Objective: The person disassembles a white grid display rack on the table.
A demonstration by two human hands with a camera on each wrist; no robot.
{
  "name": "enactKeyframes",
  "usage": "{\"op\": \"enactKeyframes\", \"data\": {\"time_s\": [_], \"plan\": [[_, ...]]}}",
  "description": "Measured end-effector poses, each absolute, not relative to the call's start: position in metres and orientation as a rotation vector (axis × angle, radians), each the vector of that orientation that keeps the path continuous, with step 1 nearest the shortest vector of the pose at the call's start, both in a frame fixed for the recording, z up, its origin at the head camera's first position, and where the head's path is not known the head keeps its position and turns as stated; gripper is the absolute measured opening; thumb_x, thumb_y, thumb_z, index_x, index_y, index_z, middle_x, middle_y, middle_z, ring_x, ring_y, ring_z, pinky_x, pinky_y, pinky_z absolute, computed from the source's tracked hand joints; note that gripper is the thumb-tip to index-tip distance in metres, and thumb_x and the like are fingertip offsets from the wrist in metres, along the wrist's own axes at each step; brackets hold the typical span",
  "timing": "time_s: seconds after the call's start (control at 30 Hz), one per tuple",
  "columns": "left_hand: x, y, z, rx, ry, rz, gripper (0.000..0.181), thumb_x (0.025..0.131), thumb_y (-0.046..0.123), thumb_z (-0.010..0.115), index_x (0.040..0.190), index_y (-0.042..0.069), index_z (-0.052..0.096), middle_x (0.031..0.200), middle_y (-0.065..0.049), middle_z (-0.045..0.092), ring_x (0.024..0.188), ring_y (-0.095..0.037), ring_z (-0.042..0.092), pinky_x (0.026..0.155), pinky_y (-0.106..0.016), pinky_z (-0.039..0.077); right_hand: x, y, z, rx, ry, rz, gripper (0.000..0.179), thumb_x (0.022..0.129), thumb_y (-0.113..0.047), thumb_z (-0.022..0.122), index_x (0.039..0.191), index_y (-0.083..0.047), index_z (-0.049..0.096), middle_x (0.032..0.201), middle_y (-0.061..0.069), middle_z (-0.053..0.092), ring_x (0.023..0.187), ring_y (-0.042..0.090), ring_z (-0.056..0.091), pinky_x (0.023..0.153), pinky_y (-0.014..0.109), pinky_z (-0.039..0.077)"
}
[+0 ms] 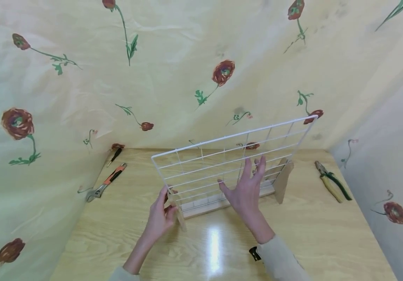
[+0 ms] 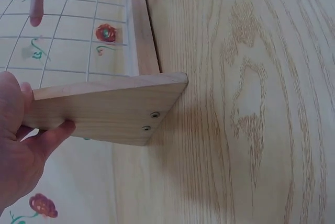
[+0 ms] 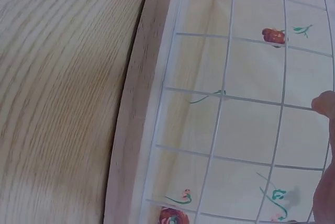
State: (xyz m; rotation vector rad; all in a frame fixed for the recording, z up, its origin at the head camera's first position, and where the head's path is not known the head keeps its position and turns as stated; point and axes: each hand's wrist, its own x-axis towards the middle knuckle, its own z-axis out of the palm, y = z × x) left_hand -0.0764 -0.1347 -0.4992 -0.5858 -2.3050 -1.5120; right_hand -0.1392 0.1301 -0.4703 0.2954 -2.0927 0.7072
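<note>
A white wire grid (image 1: pixel 222 137) leans back in a wooden stand made of a bottom rail (image 1: pixel 208 208) and two side boards. My left hand (image 1: pixel 160 214) holds the left side board (image 2: pixel 104 106), with the thumb on one face and the fingers over its edge. Two screw heads (image 2: pixel 155 114) show near that board's lower end. Spread wide, my right hand (image 1: pixel 245 193) is at the front of the grid, right of its middle. Whether its fingertips touch the wires, I cannot tell. The right side board (image 1: pixel 283 181) stands at the grid's other end.
On the left of the wooden table (image 1: pixel 110 242) lie an adjustable wrench (image 1: pixel 106 182) and a small black-handled screwdriver (image 1: pixel 115 155). Pliers (image 1: pixel 332 182) lie at the right. A small black object (image 1: pixel 254 253) is partly under my right sleeve. Flowered cloth (image 1: pixel 173 86) hangs behind.
</note>
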Motion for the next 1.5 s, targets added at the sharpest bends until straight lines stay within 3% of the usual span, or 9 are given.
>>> {"op": "enactKeyframes", "data": {"time_s": [0.17,0.27,0.43,0.57,0.73,0.9,1.1,1.2,1.5], "plan": [[-0.065,-0.127,-0.474,-0.602,-2.295,-1.458,0.056,0.081,-0.021,0.067,0.130,-0.007,0.043,0.114,-0.033,0.059,0.107,-0.053,0.060,0.075,-0.042,0.059,-0.132,0.128,-0.467,0.284,-2.054,0.690,0.134,0.057,-0.022,0.098,0.157,-0.012,0.010,0.157,0.029,-0.004,0.136,0.052,0.027,0.106,0.064,0.038],[-0.064,-0.125,-0.470,-0.602,-2.298,-1.451,0.057,0.080,-0.024,0.067,0.129,-0.009,0.043,0.112,-0.034,0.059,0.106,-0.054,0.060,0.074,-0.042,0.059,-0.132,0.128,-0.464,0.293,-2.058,0.664,0.140,0.057,-0.020,0.099,0.160,-0.018,0.005,0.156,0.031,-0.001,0.135,0.053,0.029,0.101,0.066,0.041],[-0.073,-0.131,-0.495,-0.570,-2.305,-1.466,0.067,0.076,-0.028,0.067,0.134,-0.003,0.044,0.117,-0.031,0.059,0.110,-0.052,0.059,0.076,-0.041,0.059,-0.135,0.128,-0.461,0.317,-2.089,0.636,0.144,0.055,-0.018,0.100,0.161,-0.017,0.003,0.151,0.035,0.005,0.125,0.053,0.035,0.087,0.067,0.050],[-0.075,-0.135,-0.500,-0.553,-2.317,-1.472,0.070,0.077,-0.026,0.068,0.136,0.002,0.044,0.121,-0.025,0.060,0.117,-0.050,0.056,0.078,-0.037,0.058,-0.138,0.129,-0.456,0.341,-2.114,0.651,0.140,0.052,-0.017,0.101,0.158,-0.014,0.009,0.146,0.038,0.010,0.117,0.053,0.039,0.083,0.065,0.052],[-0.076,-0.136,-0.500,-0.583,-2.313,-1.444,0.064,0.078,-0.024,0.069,0.133,-0.003,0.044,0.116,-0.025,0.060,0.115,-0.050,0.057,0.078,-0.034,0.058,-0.139,0.132,-0.447,0.335,-2.106,0.692,0.128,0.049,-0.014,0.101,0.149,-0.008,0.021,0.143,0.038,0.013,0.115,0.052,0.041,0.079,0.064,0.055],[-0.079,-0.136,-0.502,-0.596,-2.306,-1.407,0.068,0.077,-0.026,0.068,0.136,-0.003,0.042,0.114,-0.028,0.060,0.113,-0.051,0.058,0.076,-0.031,0.059,-0.140,0.132,-0.426,0.316,-2.095,0.686,0.131,0.054,-0.017,0.097,0.156,-0.016,0.015,0.147,0.037,0.013,0.115,0.056,0.042,0.061,0.057,0.058],[-0.080,-0.136,-0.501,-0.600,-2.297,-1.398,0.069,0.076,-0.027,0.069,0.136,-0.003,0.043,0.115,-0.024,0.060,0.114,-0.049,0.059,0.076,-0.029,0.058,-0.140,0.131,-0.405,0.332,-2.107,0.659,0.131,0.057,-0.022,0.097,0.157,-0.018,0.013,0.150,0.034,0.011,0.121,0.057,0.037,0.065,0.057,0.057],[-0.079,-0.136,-0.500,-0.592,-2.305,-1.405,0.069,0.077,-0.028,0.068,0.136,-0.003,0.043,0.115,-0.022,0.060,0.114,-0.047,0.059,0.076,-0.028,0.058,-0.139,0.131,-0.396,0.306,-2.121,0.651,0.130,0.056,-0.024,0.098,0.155,-0.016,0.015,0.150,0.033,0.011,0.120,0.055,0.038,0.055,0.052,0.056],[-0.076,-0.137,-0.503,-0.587,-2.305,-1.412,0.073,0.075,-0.027,0.070,0.137,-0.001,0.042,0.118,-0.026,0.059,0.114,-0.050,0.058,0.076,-0.029,0.058,-0.135,0.134,-0.356,0.302,-2.117,0.692,0.125,0.055,-0.023,0.098,0.152,-0.010,0.020,0.148,0.033,0.014,0.116,0.055,0.042,0.046,0.047,0.055]]}}
